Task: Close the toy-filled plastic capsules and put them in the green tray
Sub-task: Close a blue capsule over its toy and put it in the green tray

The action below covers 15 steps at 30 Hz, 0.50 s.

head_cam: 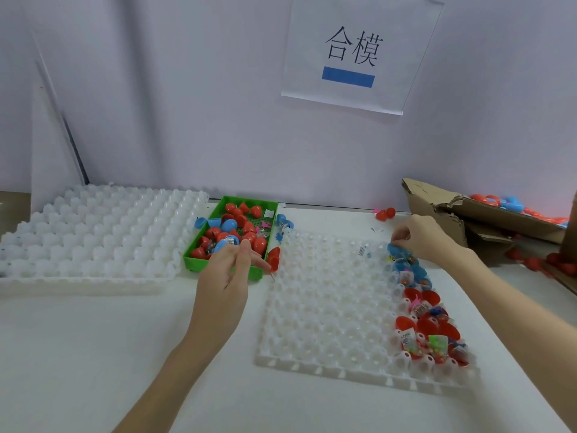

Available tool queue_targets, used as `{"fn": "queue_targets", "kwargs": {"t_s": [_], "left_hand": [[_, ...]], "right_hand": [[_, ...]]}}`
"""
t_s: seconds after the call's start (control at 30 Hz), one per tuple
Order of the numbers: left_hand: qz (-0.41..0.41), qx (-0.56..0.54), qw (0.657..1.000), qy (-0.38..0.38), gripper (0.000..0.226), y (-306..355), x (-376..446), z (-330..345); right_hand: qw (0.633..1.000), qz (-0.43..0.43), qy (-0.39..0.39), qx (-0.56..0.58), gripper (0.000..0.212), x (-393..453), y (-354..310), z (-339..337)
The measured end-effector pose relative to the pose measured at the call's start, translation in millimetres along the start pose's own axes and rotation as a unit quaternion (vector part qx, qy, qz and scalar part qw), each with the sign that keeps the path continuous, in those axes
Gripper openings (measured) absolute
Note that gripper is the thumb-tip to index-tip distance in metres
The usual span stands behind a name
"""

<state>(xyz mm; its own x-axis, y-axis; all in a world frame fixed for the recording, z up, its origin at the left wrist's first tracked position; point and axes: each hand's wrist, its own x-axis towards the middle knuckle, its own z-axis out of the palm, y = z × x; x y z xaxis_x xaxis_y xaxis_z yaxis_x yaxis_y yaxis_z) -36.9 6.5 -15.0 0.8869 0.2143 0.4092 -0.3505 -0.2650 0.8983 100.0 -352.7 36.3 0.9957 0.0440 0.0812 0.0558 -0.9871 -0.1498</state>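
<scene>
Hanging on wall behind bench: white paper sign reading "合模" w/ a solid blue bar under the characters. Showing small printed labels on toy packets in the open capsule halves, print too small to read. Sitting in white dimpled holder tray, those halves filling only its right-hand columns, red ones nearer, blue ones farther, mouths facing up, long axes roughly vertical. Reaching w/ right hand over far right corner of that tray, fingers curled down and pinching at a blue capsule half directly under the fingertips; exact grip partly hidden by the knuckles. Hovering w/ left hand at near right corner of green tray, fingers loosely extended, nothing clearly held; can't tell whether fingertips are touching the tray. Lying just right of left fingertips, beside tray's outer wall: a red capsule half, tilted, open side not clear. Holding a jumble of red and blue closed capsules inside green tray, just beyond left fingertips, pointing every which way, no common axis. Resting left of green tray, well away from both hands: second white dimpled tray. Slumping beyond right hand: torn cardboard box w/ more red and blue capsules.
</scene>
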Motion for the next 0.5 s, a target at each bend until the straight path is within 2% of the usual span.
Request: {"fn": "queue_targets", "kwargs": {"t_s": [0.27,0.33,0.4,0.43,0.5], "left_hand": [[0.013,-0.001,1.000,-0.028,0.043,6,-3,1],[0.030,0.017,0.998,-0.054,0.030,7,-5,3],[0.051,0.022,0.995,-0.086,0.007,7,-8,7],[0.054,0.015,0.993,-0.108,0.005,8,-10,9],[0.032,-0.011,0.987,-0.155,0.024,8,-15,14]], "right_hand": [[0.999,-0.016,0.013,0.025,0.012,-6,-14,-28],[0.998,-0.024,0.013,0.050,0.009,-14,-27,-31],[0.996,-0.032,0.010,0.081,0.006,-25,-46,-29],[0.994,-0.040,0.007,0.098,0.005,-32,-58,-27],[0.989,-0.060,-0.006,0.134,0.009,-47,-85,-20]]}}
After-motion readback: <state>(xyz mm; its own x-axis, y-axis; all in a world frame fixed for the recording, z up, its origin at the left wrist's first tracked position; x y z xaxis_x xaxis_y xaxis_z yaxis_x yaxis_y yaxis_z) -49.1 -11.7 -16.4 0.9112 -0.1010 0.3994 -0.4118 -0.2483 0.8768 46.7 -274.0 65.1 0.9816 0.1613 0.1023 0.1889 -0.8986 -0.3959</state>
